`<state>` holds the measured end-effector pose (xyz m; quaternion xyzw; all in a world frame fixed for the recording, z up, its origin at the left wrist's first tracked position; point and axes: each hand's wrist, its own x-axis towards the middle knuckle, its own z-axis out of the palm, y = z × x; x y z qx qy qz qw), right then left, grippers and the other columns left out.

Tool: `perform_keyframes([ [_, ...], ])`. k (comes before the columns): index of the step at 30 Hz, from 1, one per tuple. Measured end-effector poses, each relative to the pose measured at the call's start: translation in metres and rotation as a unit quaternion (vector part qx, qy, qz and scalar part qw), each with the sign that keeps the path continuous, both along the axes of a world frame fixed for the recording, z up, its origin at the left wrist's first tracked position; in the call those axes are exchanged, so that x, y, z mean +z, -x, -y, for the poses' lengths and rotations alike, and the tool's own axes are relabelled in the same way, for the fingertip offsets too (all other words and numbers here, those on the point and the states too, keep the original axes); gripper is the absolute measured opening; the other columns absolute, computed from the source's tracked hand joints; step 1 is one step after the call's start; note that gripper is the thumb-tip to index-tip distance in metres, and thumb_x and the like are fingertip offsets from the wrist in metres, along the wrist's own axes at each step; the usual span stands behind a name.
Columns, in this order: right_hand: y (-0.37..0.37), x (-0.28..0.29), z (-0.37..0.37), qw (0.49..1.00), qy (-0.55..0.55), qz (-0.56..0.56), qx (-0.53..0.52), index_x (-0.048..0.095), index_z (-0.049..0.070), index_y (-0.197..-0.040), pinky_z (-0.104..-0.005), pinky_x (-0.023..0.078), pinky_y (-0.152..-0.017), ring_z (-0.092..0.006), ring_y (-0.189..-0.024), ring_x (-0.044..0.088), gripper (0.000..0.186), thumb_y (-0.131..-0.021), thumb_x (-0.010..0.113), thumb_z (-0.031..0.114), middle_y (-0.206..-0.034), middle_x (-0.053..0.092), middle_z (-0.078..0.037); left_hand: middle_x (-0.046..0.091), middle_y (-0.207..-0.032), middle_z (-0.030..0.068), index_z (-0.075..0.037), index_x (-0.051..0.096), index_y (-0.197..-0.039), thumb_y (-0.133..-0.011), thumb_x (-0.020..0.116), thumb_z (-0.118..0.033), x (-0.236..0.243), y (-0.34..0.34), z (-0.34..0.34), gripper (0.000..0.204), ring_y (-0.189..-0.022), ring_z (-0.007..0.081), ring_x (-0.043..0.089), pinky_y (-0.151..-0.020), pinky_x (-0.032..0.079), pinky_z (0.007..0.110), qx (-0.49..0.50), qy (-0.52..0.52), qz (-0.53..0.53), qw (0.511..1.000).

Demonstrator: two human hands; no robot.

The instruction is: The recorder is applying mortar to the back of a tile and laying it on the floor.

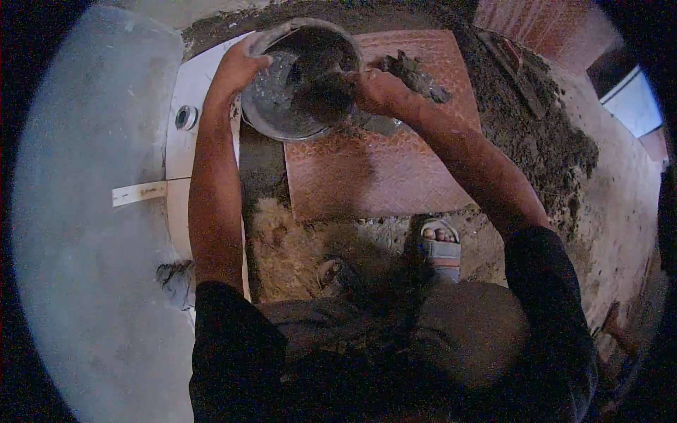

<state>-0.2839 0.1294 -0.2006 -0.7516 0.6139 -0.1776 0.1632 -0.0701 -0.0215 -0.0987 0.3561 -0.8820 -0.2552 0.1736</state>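
Observation:
My left hand [243,65] grips the left rim of a grey bucket [285,109], which is tilted and holds dark, wet mortar [317,77]. My right hand [377,92] is closed at the bucket's right side; what its fingers hold is too dark to make out. Below the bucket lies a reddish patterned tile [367,176], with clumps of grey mortar [419,74] on its upper part. Dark mortar [261,158] also shows along the tile's left side.
A white tiled strip [185,148] with a round drain fitting [185,117] runs along the left, beside grey floor [84,211]. Spread mortar [557,134] lies right of the tile; another patterned tile [536,28] is beyond it. My sandalled foot [441,254] stands below the tile.

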Motion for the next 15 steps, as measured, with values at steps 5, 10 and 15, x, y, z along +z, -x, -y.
perform_keyframes([
  [5,0.003,-0.004,-0.003,0.999,0.039,0.02,0.014,0.052,0.003,-0.102,-0.0486,0.048,-0.067,-0.0407,-0.077,0.059,0.026,-0.08,0.046,0.015,-0.078,0.059,-0.024,0.053,-0.116,0.0172,0.003,0.042,-0.123,-0.077,0.06,-0.018,-0.008,-0.034,-0.01,0.054,-0.105,0.027,0.053,-0.09,0.038,0.036,0.044,-0.06,-0.028,0.997],
  [10,-0.001,-0.005,-0.01,0.99,0.099,0.086,0.051,0.052,0.0,-0.098,-0.0451,0.049,-0.065,-0.0339,-0.076,0.06,0.024,-0.084,0.044,0.019,-0.083,0.06,-0.02,0.053,-0.113,0.0197,0.004,0.04,-0.123,-0.085,0.051,-0.042,-0.041,-0.039,-0.021,0.06,-0.109,0.0305,0.05,-0.092,0.036,0.037,0.221,-0.062,-0.113,0.967],
  [15,-0.033,0.015,-0.015,0.851,-0.233,0.454,-0.121,0.051,0.001,-0.103,-0.0383,0.05,-0.063,-0.022,-0.076,0.06,0.03,-0.09,0.042,0.026,-0.089,0.059,-0.017,0.052,-0.116,0.0227,0.002,0.044,-0.121,-0.087,0.04,-0.052,-0.051,-0.026,-0.017,0.064,-0.11,0.0335,0.049,-0.093,0.035,0.038,0.194,0.013,-0.068,0.979],
])
